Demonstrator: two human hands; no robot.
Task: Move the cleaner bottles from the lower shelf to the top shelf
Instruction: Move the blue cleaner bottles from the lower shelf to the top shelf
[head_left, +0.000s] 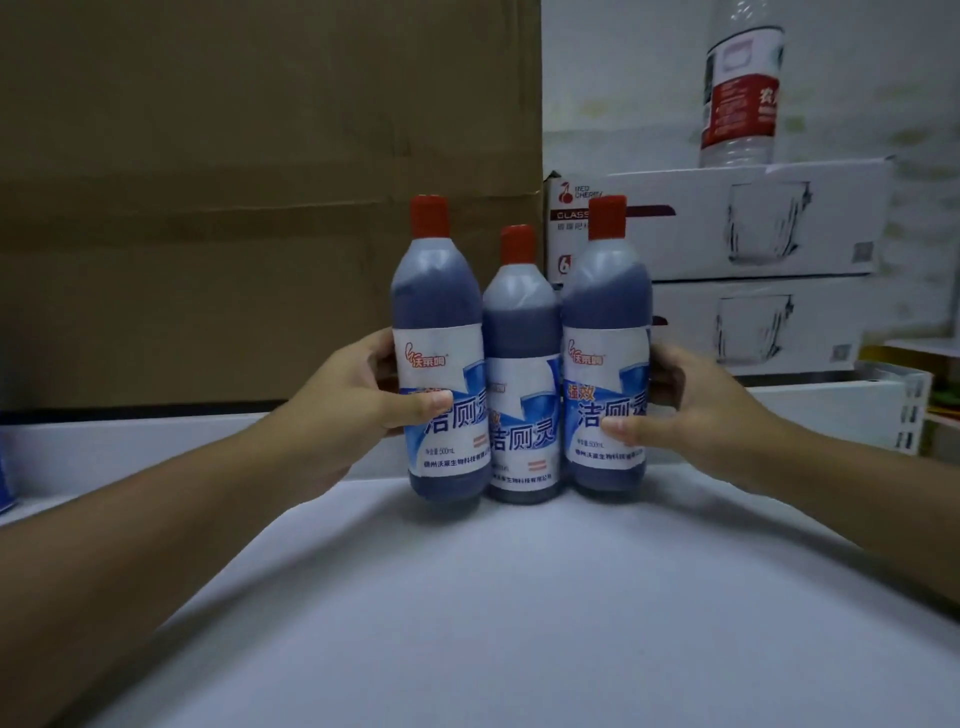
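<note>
Three blue cleaner bottles with red caps and white-blue labels stand upright close together on a white shelf (519, 597). My left hand (358, 405) is wrapped around the left bottle (441, 343), thumb across its label. My right hand (691, 410) grips the right bottle (608, 332) the same way. The middle bottle (522, 374) stands slightly behind, squeezed between the two and touched by neither hand.
A large brown cardboard box (234, 208) fills the back left. Two stacked white glassware boxes (753, 223) sit at the back right with a clear water bottle (740, 88) on top. A white perforated shelf bracket (904, 410) is at the right edge.
</note>
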